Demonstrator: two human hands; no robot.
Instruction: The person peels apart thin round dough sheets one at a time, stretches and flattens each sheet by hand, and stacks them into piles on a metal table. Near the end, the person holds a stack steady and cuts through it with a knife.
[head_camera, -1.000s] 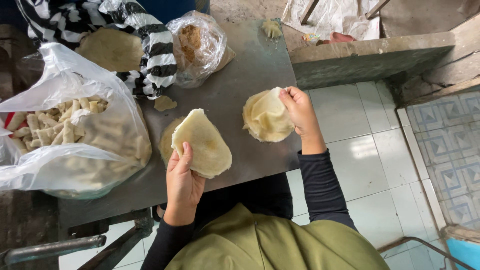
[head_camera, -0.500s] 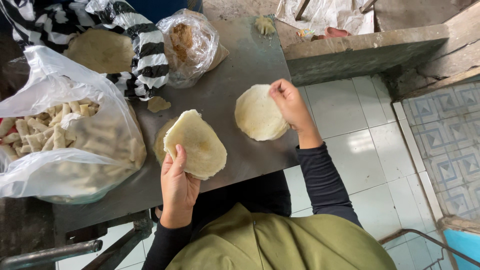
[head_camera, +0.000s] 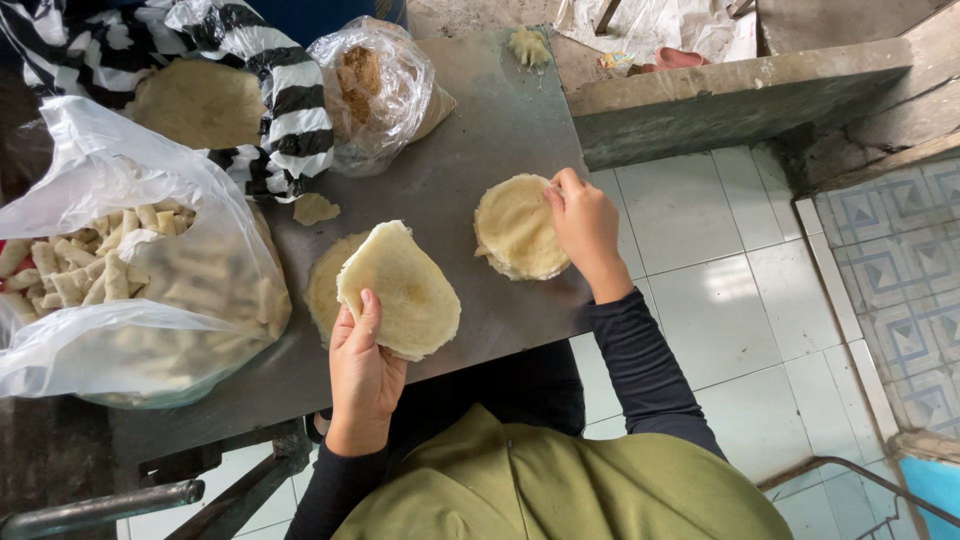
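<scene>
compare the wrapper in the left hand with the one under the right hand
The left hand holds its wrapper lifted and bent; the right hand presses its wrapper flat on the table. The left one looks larger. Both are thin, pale and roundish.

The person wore a snug black long-sleeved top, its cuffs ending right at the wrists of the bare left hand (head_camera: 362, 375) and the bare right hand (head_camera: 585, 228), with a loose olive-green cloth draped in soft folds over the chest and shoulders.

Clear bags (head_camera: 140, 290) left (striped bag (head_camera: 270, 90) and another clear one (head_camera: 375, 90) behind).
</scene>
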